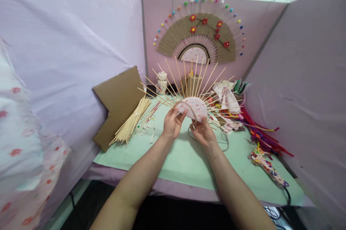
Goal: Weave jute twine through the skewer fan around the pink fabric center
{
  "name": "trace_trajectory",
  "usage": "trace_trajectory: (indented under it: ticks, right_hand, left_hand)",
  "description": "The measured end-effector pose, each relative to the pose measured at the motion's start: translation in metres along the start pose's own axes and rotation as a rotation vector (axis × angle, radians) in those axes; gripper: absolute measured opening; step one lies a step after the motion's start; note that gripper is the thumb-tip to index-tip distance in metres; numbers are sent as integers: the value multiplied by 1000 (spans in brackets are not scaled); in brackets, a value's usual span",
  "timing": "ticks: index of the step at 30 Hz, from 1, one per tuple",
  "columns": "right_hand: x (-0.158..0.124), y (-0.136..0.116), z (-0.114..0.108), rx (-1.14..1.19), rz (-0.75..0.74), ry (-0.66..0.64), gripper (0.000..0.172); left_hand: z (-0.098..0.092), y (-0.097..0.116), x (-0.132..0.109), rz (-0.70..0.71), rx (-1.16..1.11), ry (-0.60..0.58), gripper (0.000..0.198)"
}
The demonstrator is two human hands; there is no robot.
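Note:
A half-round fan base (199, 105) covered in pink-dotted fabric is held up over the table, with thin wooden sticks (177, 73) spreading from its curved edge. My left hand (173, 122) grips the base at its lower left, thumb on the near face. At the lower right, my right hand (203, 132) holds the base and pinches a brown cord (227, 143). The cord lies in an arc across the fabric, and its loose length loops down to the table on the right. Fingers behind the base are partly hidden.
Cut cardboard (119, 102) and a bundle of sticks (132, 122) lie left. Behind are a white jar (162, 83) and twine spool (194, 85). On the right are fabric scraps (227, 96), pipe cleaners (266, 140) and a corded glue gun (270, 170). A decorated fan (173, 39) hangs behind.

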State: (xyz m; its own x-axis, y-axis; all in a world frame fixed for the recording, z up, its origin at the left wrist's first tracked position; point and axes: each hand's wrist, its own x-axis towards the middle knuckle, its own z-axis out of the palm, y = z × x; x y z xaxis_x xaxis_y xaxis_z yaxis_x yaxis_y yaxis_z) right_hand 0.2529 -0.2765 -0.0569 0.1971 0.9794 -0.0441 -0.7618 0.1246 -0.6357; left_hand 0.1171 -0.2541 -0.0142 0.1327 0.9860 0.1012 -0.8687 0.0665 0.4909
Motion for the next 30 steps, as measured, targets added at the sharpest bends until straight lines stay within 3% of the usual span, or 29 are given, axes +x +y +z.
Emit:
trace_trajectory:
  ticks: [6, 10, 12, 15, 18, 22, 30]
  right_hand:
    - [-2, 12, -3, -524, -114, 73, 43]
    - [-15, 14, 2, -640, -311, 138, 37]
    - [-23, 10, 13, -758, -511, 97, 28]
    - [-31, -1, 36, -1029, -951, -62, 10]
    - [-35, -11, 57, -1139, -1240, -129, 12]
    - [-36, -15, 71, -1135, -1328, -111, 15]
    - [-37, -11, 70, -1121, -1344, -100, 16]
  left_hand:
    - [0, 7, 0, 97, 91, -23, 26]
    - [0, 7, -1, 156, 154, -50, 34]
    - [1, 7, -3, 157, 176, -38, 36]
    - [6, 6, -9, 159, 198, -51, 39]
    - [10, 7, -16, 176, 215, -107, 39]
    - [13, 8, -22, 202, 234, -160, 38]
    - [10, 5, -24, 217, 234, -138, 39]
